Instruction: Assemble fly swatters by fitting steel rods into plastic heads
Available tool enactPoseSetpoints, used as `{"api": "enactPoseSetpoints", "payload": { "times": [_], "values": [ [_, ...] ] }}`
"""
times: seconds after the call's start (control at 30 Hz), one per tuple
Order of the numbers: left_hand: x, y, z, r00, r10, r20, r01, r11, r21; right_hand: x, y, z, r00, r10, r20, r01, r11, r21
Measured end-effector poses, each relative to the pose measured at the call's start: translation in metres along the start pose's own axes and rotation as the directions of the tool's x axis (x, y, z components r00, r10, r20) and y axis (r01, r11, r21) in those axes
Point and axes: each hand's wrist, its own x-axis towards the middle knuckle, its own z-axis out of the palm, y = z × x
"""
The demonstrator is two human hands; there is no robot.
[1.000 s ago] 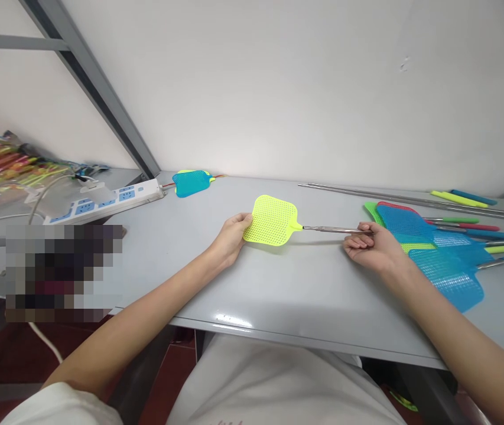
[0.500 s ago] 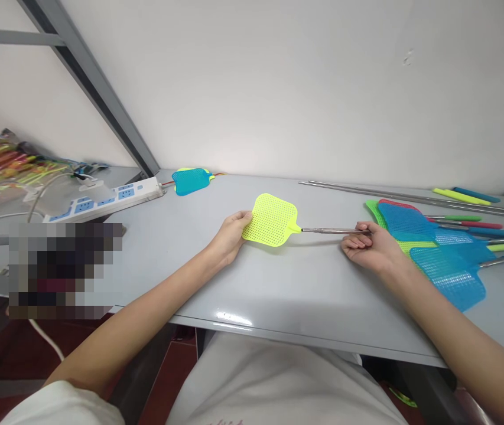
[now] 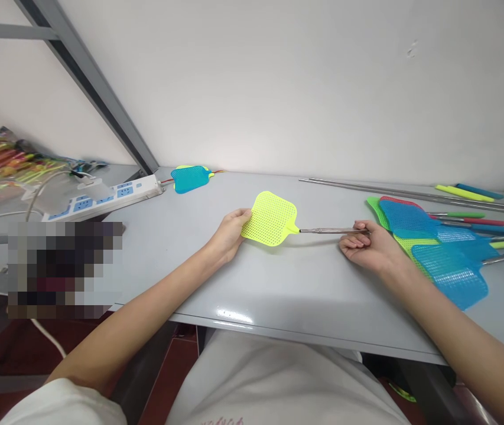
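Left of the swatter pile (image 3: 451,271), the yellow swatter head (image 3: 272,218) is over the worktop (image 3: 278,289), the left hand's (image 3: 230,236) fingers pinching its edge farthest from the pile and the right hand's (image 3: 367,247) fingers curled around the metal rod (image 3: 322,231), nearer the pile. A hard pull on that thin edge could bend it or slip free; a sideways sweep of the right hand might scatter the pile.

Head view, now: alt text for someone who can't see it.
A person's left hand grips a yellow mesh swatter head by its edge; right hand holds its metal rod, above a gray table. Overlapping colorful swatters lie right, a power strip left.
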Motion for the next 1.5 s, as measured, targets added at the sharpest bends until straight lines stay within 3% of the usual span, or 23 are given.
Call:
{"api": "enactPoseSetpoints", "payload": {
  "times": [1.5],
  "values": [
    [-0.0013, -0.0005, -0.0003, 0.997, 0.039, 0.06, -0.045, 0.993, 0.108, -0.0027, 0.0033, 0.0006, 0.998, 0.047, 0.037, -0.046, 0.999, -0.025]
  ]
}}
